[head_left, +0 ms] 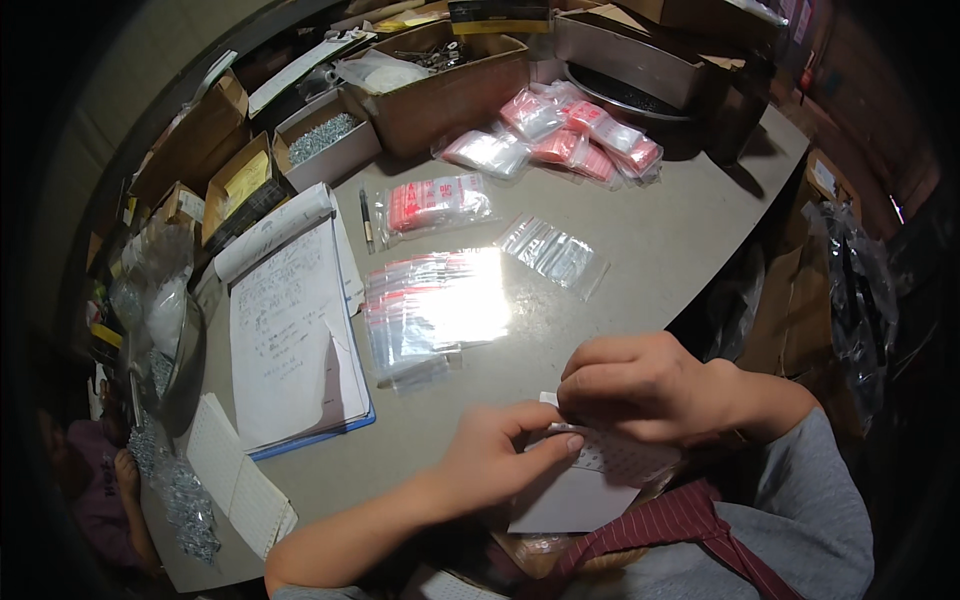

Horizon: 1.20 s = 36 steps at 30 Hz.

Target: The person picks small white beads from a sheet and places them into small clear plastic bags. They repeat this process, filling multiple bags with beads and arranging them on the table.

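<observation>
At the table's near edge, I have a white sheet (622, 455) with rows of small printed marks. The thumb and fingers of my left hand (505, 450) pinch its upper left edge. My right hand (640, 385) is bent over the top of the sheet, fingers curled together near my left fingertips; whatever sits between them is hidden. A plain white surface (570, 508) shows below the printed part. Beyond my hands lies a fanned stack of clear zip bags (410, 310) with red seams, shining in the light. A smaller set of zip bags (553, 256) lies to its right.
A blue clipboard (365, 418) with handwritten pages lies left, beside a pen (367, 222). Packs of red-printed bags (435, 203) lie farther back. Boxes (440, 105), one with screws (322, 138), line the far edge. Bagged screws (190, 510) and another person (95, 490) are at left.
</observation>
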Tool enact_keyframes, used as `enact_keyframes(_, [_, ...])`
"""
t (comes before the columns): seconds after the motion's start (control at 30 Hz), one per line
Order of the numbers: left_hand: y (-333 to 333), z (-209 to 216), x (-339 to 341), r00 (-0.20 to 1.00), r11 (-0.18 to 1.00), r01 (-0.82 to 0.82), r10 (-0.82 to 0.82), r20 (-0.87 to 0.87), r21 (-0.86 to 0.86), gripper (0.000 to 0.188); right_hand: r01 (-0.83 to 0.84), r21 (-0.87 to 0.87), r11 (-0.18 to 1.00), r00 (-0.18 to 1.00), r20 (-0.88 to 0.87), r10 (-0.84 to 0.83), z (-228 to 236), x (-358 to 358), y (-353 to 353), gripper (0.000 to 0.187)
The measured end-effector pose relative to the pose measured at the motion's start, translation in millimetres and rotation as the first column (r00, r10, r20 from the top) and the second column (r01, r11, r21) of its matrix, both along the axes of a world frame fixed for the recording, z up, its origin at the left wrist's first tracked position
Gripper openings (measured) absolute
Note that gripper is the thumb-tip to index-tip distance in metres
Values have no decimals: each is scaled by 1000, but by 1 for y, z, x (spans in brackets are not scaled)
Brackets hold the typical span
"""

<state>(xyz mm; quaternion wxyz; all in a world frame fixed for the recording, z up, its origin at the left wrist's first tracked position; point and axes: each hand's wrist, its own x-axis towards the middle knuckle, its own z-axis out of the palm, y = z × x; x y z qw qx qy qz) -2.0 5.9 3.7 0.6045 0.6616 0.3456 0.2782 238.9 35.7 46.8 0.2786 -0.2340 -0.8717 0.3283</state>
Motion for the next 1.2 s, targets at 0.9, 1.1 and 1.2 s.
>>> enact_keyframes(0.9, [7,2,-1,999,951,31,-17,-48,306,21,180,174,968,685,684,-251,17,2,152,35])
enact_keyframes(1.1, [8,1,-1,999,938,34,-24,-35,345,20,171,148,974,767,601,-226,15,20,132,43])
enact_keyframes(1.2, [4,-1,-1,996,947,1,27,-81,323,20,71,247,966,828,525,-195,12,26,123,47])
